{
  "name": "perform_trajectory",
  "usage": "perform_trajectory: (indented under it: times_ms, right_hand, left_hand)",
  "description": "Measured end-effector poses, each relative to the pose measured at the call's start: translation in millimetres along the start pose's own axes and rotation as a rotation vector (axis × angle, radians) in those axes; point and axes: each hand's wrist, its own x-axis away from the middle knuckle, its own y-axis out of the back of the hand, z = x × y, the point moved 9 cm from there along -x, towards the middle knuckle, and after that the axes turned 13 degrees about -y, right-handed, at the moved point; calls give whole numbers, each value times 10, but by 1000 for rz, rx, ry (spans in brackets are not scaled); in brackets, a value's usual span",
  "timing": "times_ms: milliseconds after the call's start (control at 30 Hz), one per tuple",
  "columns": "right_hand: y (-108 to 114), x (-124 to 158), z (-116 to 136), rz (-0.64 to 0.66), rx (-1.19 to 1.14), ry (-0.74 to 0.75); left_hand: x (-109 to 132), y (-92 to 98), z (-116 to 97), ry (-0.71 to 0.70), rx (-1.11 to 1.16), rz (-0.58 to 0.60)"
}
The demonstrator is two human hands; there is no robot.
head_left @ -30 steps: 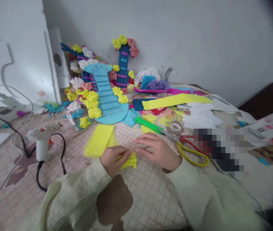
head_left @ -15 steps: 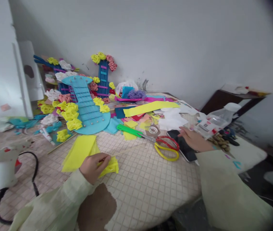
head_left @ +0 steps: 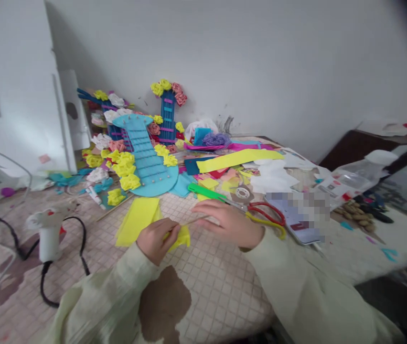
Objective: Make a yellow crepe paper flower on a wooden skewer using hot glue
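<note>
My left hand [head_left: 158,240] is closed with fingers pinched round a thin wooden stick [head_left: 195,220] and a piece of yellow crepe paper [head_left: 183,237], which sticks out beneath the fingers. My right hand [head_left: 227,222] is at the other end of the stick, its fingers stretched out and the thumb apart; whether it touches the stick is hard to tell. A stack of yellow paper sheets [head_left: 137,222] lies just behind my left hand. Scissors with red and yellow handles [head_left: 268,212] and a green cutter [head_left: 205,191] lie beyond my right hand.
A white glue gun [head_left: 50,234] with a black cord stands at left. A lit phone [head_left: 293,217] and a clear plastic bottle [head_left: 361,177] are at right. Behind stands a light-blue board [head_left: 149,162] with yellow paper flowers. A tape roll [head_left: 242,192] lies among paper scraps.
My right hand has left the phone and come left to the stick. The phone's screen has lit up. My left hand keeps its grip, and the whole view has shifted.
</note>
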Motion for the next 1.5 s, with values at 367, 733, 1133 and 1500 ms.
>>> perform_trajectory:
  times_ms: [367, 733, 1133, 1500]
  right_hand:
    - [-442, -276, 68, 77, -229, 59]
    - [-203, -196, -115, -110, -424, -117]
    - [-212, -175, -212, -115, -533, -213]
    - [-260, -174, -214, -50, -514, -228]
  left_hand:
    - [-7, 40, -2, -3, 2, 7]
    - [113, 69, 213, 445, 314, -145]
    - [81, 72, 112, 403, 456, -244]
    - [50, 115, 94, 396, 412, -228]
